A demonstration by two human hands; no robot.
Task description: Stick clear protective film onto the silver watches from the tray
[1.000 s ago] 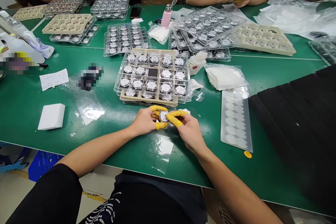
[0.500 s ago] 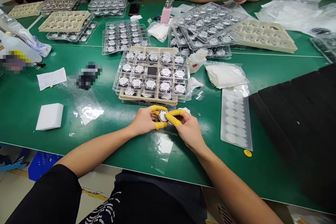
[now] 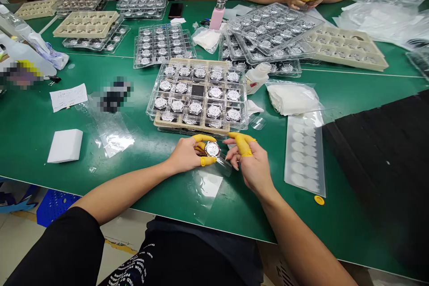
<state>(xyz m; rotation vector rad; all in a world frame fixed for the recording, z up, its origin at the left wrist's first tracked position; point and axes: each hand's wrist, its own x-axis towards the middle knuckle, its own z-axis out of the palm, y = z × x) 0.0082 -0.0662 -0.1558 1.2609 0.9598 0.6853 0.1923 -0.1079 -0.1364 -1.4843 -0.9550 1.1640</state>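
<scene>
In the middle of the head view, my left hand [image 3: 191, 153] is closed around a round silver watch case [image 3: 212, 149] with a white dial, pinched by fingers in yellow finger cots. Just right of it, my right hand [image 3: 253, 158] is apart from the watch case. Its yellow-covered fingers are stretched out and the others are loosely bent, with nothing clearly held. A piece of clear film [image 3: 224, 166] shows below the watch case, between the hands. Right behind my hands, a clear tray [image 3: 149, 106] of similar watch cases rests on beige trays, with one compartment showing only its black bottom.
A white bottle [image 3: 257, 77], a stack of white wipes [image 3: 293, 99] and a sheet of round stickers [image 3: 304, 156] lie to the right. On the left are a white foam block [image 3: 65, 145] and a paper note [image 3: 69, 97]. Co-workers sit across the green table [image 3: 140, 205].
My right hand has drawn away from the watch case to the right, its fingers lifting off. My left hand still holds the watch case, now with the dial more exposed. The view has shifted slightly.
</scene>
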